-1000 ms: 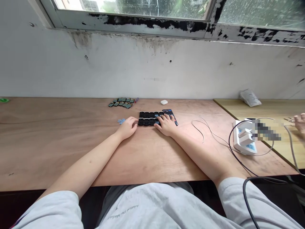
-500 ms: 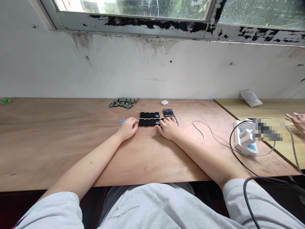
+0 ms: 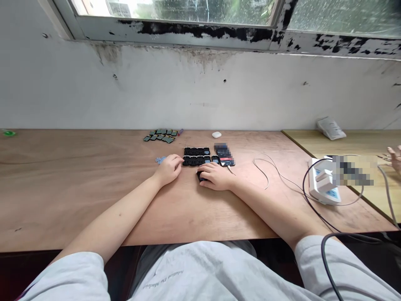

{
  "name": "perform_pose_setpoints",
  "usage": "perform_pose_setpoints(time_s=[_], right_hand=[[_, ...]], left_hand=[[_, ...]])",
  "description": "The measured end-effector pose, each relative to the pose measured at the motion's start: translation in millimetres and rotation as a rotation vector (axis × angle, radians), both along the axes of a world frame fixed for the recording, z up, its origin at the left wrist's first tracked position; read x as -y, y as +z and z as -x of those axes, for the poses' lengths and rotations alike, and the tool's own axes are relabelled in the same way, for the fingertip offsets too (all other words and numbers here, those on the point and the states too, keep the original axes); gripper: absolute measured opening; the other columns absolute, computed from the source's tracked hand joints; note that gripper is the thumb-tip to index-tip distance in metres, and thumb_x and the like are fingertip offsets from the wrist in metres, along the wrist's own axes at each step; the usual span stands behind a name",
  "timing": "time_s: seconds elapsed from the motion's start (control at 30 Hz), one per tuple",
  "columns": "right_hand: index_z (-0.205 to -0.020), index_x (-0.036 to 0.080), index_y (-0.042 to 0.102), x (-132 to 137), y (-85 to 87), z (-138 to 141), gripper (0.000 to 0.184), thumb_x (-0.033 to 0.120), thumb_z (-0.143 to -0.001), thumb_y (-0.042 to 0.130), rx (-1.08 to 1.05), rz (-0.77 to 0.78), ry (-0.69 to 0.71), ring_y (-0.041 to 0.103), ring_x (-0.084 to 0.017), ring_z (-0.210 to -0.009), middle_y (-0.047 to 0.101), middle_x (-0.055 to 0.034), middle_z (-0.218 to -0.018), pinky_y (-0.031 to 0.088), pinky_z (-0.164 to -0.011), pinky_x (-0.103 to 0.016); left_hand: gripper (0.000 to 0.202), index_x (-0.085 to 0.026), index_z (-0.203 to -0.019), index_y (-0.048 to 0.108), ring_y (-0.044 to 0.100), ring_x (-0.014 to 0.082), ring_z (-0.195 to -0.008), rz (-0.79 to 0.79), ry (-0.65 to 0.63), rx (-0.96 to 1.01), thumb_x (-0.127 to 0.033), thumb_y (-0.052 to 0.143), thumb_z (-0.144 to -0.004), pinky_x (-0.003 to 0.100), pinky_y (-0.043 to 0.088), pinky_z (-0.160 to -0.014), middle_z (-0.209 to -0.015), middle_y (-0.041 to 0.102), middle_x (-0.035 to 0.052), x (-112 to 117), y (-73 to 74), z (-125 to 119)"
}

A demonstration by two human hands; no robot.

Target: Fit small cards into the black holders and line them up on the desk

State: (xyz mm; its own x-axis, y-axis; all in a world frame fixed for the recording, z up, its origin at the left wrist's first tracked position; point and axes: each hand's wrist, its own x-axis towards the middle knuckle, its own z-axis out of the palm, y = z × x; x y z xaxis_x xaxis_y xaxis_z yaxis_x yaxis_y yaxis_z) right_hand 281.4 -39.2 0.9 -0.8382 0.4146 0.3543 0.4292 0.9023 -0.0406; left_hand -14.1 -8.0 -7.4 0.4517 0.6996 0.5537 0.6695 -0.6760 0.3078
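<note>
Two rows of small black frame-like parts (image 3: 197,156) lie on the wooden table (image 3: 78,184). My left hand (image 3: 168,168) rests on the table at their left end, fingers loosely curled, touching the front row. My right hand (image 3: 214,176) is nearer to me, fingers closed on one black part (image 3: 199,176) that it holds against the table. A phone (image 3: 224,155) with a lit screen lies just right of the rows. Small blue pieces (image 3: 160,159) sit left of my left hand.
Several green-faced chips (image 3: 161,135) lie farther back, with a white earbud case (image 3: 216,134) to their right. A white cable (image 3: 266,167) and a power strip (image 3: 324,184) with black cords lie at right. Another person's hand (image 3: 395,158) shows at the right edge.
My right hand has drawn back from the rows toward me, bringing one black part with it. The phone is now uncovered. My left hand has stayed put.
</note>
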Motion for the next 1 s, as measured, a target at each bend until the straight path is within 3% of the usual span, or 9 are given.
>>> perform_pose_setpoints(time_s=[0.1, 0.3, 0.43, 0.63, 0.87, 1.0], right_hand=[[-0.128, 0.023, 0.069, 4, -0.7, 5, 0.033, 0.046, -0.105, 0.059, 0.015, 0.04, 0.048, 0.058, -0.031, -0.127, 0.059, -0.013, -0.149, 0.049, -0.105, -0.048], [-0.13, 0.024, 0.07, 1, -6.3, 8, 0.029, 0.028, -0.105, 0.055, -0.022, 0.026, -0.028, 0.06, -0.03, -0.115, 0.066, -0.0135, -0.128, 0.051, -0.1, -0.047], [-0.121, 0.02, 0.07, -3, -7.9, 6, 0.022, 0.024, -0.102, 0.058, -0.069, 0.049, -0.038, 0.062, -0.027, -0.111, 0.067, -0.0133, -0.124, 0.053, -0.099, -0.045], [-0.117, 0.018, 0.069, -7, -9.9, 3, 0.02, 0.019, -0.1, 0.058, -0.137, 0.072, -0.014, 0.064, -0.026, -0.107, 0.067, -0.0135, -0.119, 0.057, -0.093, -0.041], [-0.114, 0.018, 0.068, -10, -12.7, 3, 0.017, 0.02, -0.102, 0.057, -0.146, 0.1, 0.018, 0.066, -0.027, -0.113, 0.069, -0.0136, -0.122, 0.058, -0.098, -0.043], [-0.132, 0.017, 0.062, -8, -11.7, 2, 0.032, 0.019, -0.1, 0.059, -0.176, 0.092, -0.015, 0.066, -0.028, -0.12, 0.064, -0.0167, -0.135, 0.058, -0.1, -0.043]], left_hand=[[0.03, -0.02, -0.113, 0.073, 0.066, 0.0285, -0.109, 0.002, -0.044, -0.038, -0.026, 0.047, -0.1, 0.045, 0.052, -0.101, -0.113, 0.07, 0.0125, 8, 4.1, -4], [0.03, -0.026, -0.118, 0.075, 0.067, 0.0293, -0.105, 0.123, -0.287, -0.255, -0.041, 0.065, -0.095, 0.043, 0.054, -0.096, -0.115, 0.072, 0.0116, 31, 11.6, -25], [0.027, -0.024, -0.112, 0.077, 0.066, 0.03, -0.102, 0.071, -0.249, -0.301, -0.042, 0.069, -0.093, 0.045, 0.054, -0.093, -0.11, 0.073, 0.0115, 38, 9.7, -39], [0.032, -0.02, -0.12, 0.072, 0.064, 0.0266, -0.108, 0.053, -0.276, -0.248, -0.016, 0.057, -0.092, 0.041, 0.055, -0.097, -0.115, 0.071, 0.011, 38, 8.0, -37], [0.024, -0.022, -0.12, 0.072, 0.066, 0.0265, -0.111, 0.053, -0.333, -0.219, -0.028, 0.059, -0.101, 0.043, 0.057, -0.099, -0.119, 0.071, 0.0111, 32, 2.7, -31], [0.028, -0.022, -0.127, 0.068, 0.069, 0.0228, -0.113, 0.012, -0.327, -0.153, -0.024, 0.053, -0.103, 0.037, 0.058, -0.1, -0.125, 0.069, 0.0112, 30, -0.7, -32]])
